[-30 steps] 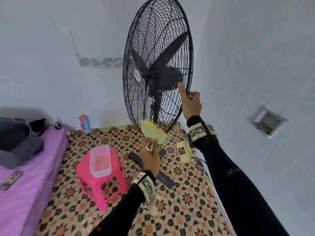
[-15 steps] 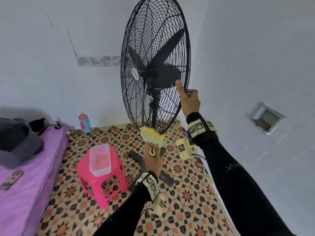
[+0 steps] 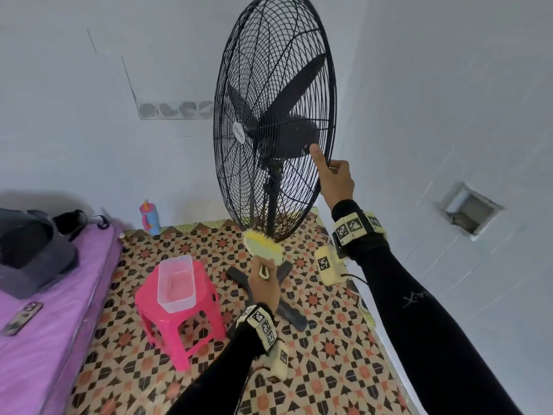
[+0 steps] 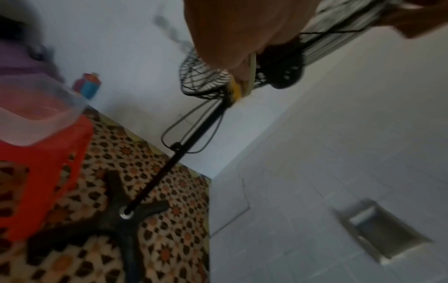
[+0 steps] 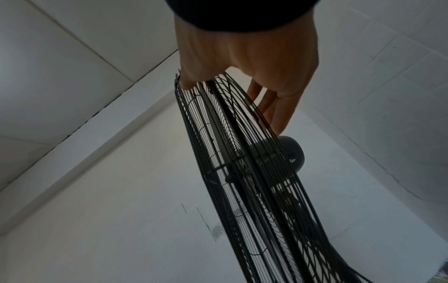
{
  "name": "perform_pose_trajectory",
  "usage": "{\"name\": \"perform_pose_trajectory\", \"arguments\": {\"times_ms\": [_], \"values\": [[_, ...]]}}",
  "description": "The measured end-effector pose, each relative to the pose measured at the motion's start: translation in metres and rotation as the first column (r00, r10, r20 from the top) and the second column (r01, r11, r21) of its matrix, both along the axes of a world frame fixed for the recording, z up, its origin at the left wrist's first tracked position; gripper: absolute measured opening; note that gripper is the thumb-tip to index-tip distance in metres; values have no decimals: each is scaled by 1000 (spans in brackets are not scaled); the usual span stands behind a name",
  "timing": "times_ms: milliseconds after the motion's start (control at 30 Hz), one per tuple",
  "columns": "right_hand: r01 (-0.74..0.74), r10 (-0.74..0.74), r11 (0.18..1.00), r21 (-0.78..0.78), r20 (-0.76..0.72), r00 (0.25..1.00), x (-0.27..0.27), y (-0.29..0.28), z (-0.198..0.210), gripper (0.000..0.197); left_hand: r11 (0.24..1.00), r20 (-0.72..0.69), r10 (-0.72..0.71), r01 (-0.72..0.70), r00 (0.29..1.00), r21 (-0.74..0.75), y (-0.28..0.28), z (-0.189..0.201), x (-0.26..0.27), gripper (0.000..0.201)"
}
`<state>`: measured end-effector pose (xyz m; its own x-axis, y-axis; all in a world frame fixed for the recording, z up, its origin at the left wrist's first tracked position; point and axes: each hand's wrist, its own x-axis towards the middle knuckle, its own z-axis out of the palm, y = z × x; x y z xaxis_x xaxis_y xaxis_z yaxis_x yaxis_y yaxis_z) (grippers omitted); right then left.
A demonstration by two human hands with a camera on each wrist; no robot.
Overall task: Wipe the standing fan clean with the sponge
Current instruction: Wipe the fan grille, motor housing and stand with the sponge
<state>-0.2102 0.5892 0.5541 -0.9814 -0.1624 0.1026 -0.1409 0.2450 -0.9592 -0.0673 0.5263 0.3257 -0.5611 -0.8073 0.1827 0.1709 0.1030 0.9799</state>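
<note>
Head view: one fan, rim gripped by right hand; left hand grips one sponge.

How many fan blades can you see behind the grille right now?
3: one blade reaches up-right from the hub, one up-left, and one points down, mostly hidden against the motor and pole of the standing fan.

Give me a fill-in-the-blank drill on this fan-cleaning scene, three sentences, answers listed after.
1. The right hand grips the rim of the fan's wire ____.
2. The left hand holds the yellow sponge near the ____ edge of the standing fan.
3. The clear plastic container sits on a ____ stool.

Missing words: guard; bottom; pink
</note>
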Motion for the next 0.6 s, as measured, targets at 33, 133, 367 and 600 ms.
{"name": "perform_pose_trajectory", "arguments": {"times_ms": [33, 133, 367, 600], "values": [[1, -1, 1000, -2, -10, 1000, 1, 0, -1, 65, 1000, 37, -10, 10, 999, 19, -13, -6, -3, 38], [1, -1, 1000, -4, -27, 1000, 1, -1, -1, 63, 997, 55, -65, 63, 996, 39, -25, 11, 7, 35], [22, -23, 1000, -20, -38, 999, 0, -5, -5, 65, 972, -161, -209, 223, 965, 78, 12, 35, 14, 21], [29, -30, 999, -29, -44, 999, -1, -3, -3, 68, 986, -42, -157, 159, 987, 43, -17, 24, 13, 32]]}}
